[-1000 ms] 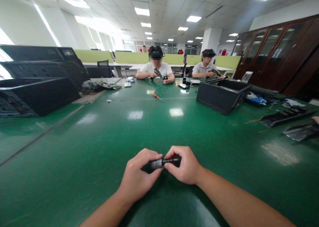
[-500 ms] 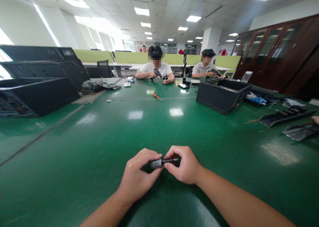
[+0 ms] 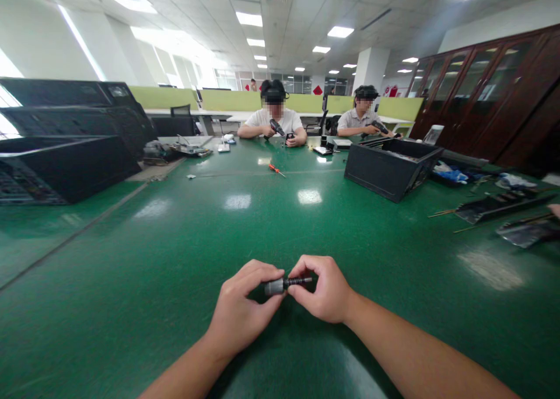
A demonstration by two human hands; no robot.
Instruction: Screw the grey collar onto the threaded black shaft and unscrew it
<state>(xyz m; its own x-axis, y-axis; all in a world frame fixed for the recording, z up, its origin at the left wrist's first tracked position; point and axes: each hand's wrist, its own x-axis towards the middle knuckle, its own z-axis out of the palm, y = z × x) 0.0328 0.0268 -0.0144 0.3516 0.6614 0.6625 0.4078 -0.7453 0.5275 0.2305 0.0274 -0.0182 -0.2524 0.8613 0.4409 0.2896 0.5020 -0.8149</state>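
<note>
Between my two hands lies a small silver cylinder with a thin, dark ribbed shaft [image 3: 275, 287], held just above or on the green tabletop; I cannot tell which. My left hand [image 3: 242, 305] pinches the cylinder body between thumb and fingertips. At the shaft end, my right hand [image 3: 321, 288] closes thumb and forefinger around the ribbed part near where it meets the cylinder. The shaft points right, into the hollow of my right hand. Its exact kind is too small to make out.
Ahead on the green table [image 3: 210, 230] lies an orange-handled screwdriver [image 3: 276, 170]. A black computer case [image 3: 380, 168] stands to the right, and another dark case [image 3: 65, 171] to the left. Across the table, two people hold power drills [image 3: 277, 127]. Black metal pieces [image 3: 499, 203] lie far right.
</note>
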